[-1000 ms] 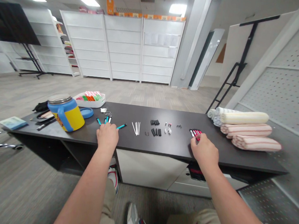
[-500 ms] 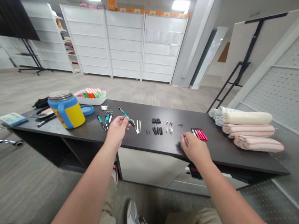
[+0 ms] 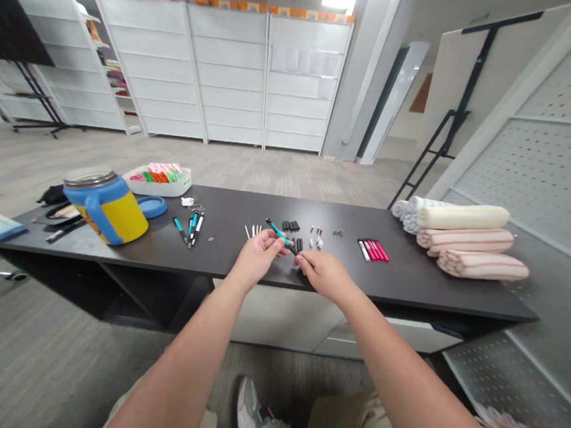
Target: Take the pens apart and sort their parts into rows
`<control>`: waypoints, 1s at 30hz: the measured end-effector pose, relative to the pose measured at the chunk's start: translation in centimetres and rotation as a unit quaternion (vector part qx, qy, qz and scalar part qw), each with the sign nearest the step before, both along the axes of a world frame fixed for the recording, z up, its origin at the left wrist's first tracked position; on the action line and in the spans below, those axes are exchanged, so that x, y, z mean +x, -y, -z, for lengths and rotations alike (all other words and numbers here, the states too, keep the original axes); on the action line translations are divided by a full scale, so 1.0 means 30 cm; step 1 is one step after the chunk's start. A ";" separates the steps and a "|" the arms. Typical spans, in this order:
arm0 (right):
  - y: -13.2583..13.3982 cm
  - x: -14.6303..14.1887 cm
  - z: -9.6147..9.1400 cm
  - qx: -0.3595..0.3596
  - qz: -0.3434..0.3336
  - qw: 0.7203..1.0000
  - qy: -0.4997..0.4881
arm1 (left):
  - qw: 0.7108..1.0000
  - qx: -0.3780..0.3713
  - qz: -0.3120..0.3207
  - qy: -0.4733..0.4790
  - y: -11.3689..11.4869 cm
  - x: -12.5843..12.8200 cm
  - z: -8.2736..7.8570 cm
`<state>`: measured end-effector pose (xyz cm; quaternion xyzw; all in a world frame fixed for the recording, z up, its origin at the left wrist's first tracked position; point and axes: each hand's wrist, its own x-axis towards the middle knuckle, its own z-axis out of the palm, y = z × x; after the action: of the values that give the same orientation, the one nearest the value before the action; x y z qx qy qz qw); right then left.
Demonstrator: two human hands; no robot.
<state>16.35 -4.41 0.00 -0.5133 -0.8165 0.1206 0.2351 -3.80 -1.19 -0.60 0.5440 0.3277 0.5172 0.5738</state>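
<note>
My left hand [image 3: 256, 259] pinches a teal pen barrel [image 3: 278, 231] and holds it tilted above the dark table [image 3: 409, 285]. My right hand [image 3: 324, 273] has come up beside it, fingers curled together near the barrel's lower end; what they hold is hidden. Just beyond the hands lie small black grips [image 3: 291, 226], white thin refills [image 3: 253, 230], small tips [image 3: 315, 236] and a tiny metal spring pile [image 3: 338, 232]. More teal pens [image 3: 189, 224] lie to the left. Red pens [image 3: 374, 250] lie to the right.
A yellow and blue lidded jug [image 3: 106, 206] stands at the left, with a white tray of coloured items [image 3: 159, 178] behind it. Rolled towels [image 3: 463, 239] are stacked at the right end. A pegboard panel [image 3: 543, 176] leans at the right.
My left hand picked a teal pen from the group at the left and carried it to the middle. My right hand left the red pens and moved in beside it.
</note>
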 end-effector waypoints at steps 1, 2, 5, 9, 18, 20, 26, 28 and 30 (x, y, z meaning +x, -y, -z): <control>0.002 0.004 0.003 -0.002 -0.004 1.000 -0.004 | 1.000 -0.001 -0.001 0.003 0.001 -0.001 -0.001; 0.004 0.007 0.005 -0.003 -0.008 1.000 -0.008 | 1.000 -0.002 -0.004 0.009 0.002 -0.003 -0.002; 0.005 0.013 0.008 0.003 -0.021 0.999 -0.027 | 0.999 -0.019 -0.009 0.032 0.003 -0.006 -0.003; 0.004 0.019 0.009 0.020 -0.031 0.998 -0.059 | 0.998 -0.043 -0.026 0.047 0.002 -0.003 0.000; 0.002 0.017 0.016 0.029 0.026 0.992 -0.119 | 0.997 -0.052 -0.047 0.037 0.000 0.004 0.001; 0.003 0.016 0.015 0.021 0.031 0.992 -0.122 | 0.997 -0.051 -0.048 0.039 -0.001 0.003 0.003; -0.003 0.021 0.020 0.011 0.030 0.988 -0.148 | 0.997 -0.052 -0.047 0.036 -0.002 0.005 0.005; -0.006 0.022 0.023 0.008 0.046 0.986 -0.158 | 0.997 -0.051 -0.049 0.036 -0.003 0.005 0.006; -0.006 0.021 0.021 0.002 0.048 0.986 -0.157 | 0.997 -0.050 -0.051 0.037 -0.003 0.005 0.007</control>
<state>16.98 -4.22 -0.63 -0.5262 -0.7441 0.1865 0.3670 -3.65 -1.09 -0.80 0.4782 0.3588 0.5482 0.5848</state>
